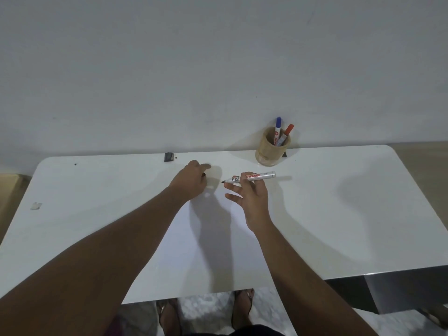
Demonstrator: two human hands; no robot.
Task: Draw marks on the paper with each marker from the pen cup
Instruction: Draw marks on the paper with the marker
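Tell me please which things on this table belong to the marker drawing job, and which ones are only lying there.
For the job: the paper; the uncapped marker in the right hand; the left hand, which seems to hold something small and dark, perhaps the cap; the pen cup with the blue-capped marker and the red-capped marker.

Just lying about: the small dark object at the table's back edge; the pale scrap near its left edge.

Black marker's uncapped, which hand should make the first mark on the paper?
Right. The right hand already holds the uncapped black-tipped white marker just above the white paper sheet; the left hand appears to pinch its cap.
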